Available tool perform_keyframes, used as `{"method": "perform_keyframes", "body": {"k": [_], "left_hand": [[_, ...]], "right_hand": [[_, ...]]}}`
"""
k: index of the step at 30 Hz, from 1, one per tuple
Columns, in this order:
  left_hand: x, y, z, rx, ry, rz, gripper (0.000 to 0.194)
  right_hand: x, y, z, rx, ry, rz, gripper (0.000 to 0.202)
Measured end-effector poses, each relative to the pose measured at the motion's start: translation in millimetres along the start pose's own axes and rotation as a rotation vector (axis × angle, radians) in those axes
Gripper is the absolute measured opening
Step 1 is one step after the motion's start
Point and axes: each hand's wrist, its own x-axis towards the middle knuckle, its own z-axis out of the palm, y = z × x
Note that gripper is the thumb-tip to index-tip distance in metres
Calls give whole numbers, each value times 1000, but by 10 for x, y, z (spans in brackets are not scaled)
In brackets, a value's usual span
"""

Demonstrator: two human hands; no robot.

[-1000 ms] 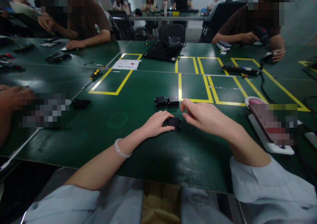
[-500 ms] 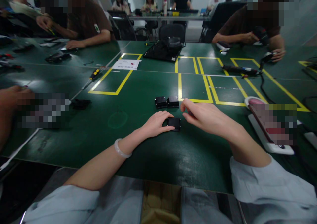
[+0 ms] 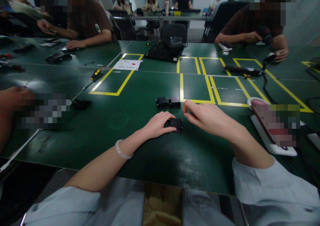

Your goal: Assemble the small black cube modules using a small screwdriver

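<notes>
My left hand [image 3: 160, 124], with a pale bangle [image 3: 122, 151] on its wrist, grips a small black block [image 3: 176, 124] between thumb and fingers on the green table. Short pins or tabs seem to stick out of the block's sides. To the right, my right hand [image 3: 203, 116] hovers close by with bent fingers, a small gap between thumb and index finger and nothing visible in it. Two similar black blocks, a left one [image 3: 162, 102] and a right one [image 3: 174, 102], lie side by side just beyond my left hand.
On the right, a phone-like slab [image 3: 272, 122], partly blurred, leans on a white stand [image 3: 265, 137]. Yellow tape marks rectangles farther off, near a black flat panel [image 3: 160, 53], a paper sheet [image 3: 127, 65] and a screwdriver [image 3: 95, 75]. A co-worker's hand [image 3: 12, 99] is at left.
My hands and the three black blocks stay in practically the same places. My right hand's fingers have shifted barely, if at all.
</notes>
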Motion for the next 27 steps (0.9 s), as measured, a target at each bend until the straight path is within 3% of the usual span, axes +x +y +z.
{"method": "perform_keyframes", "body": {"k": [11, 27], "left_hand": [[7, -9, 13, 0, 0, -1, 38], [3, -11, 9, 3, 3, 8, 39]], "right_hand": [[-5, -10, 5, -16, 13, 24, 20], [-14, -13, -12, 7, 7, -4, 16]]}}
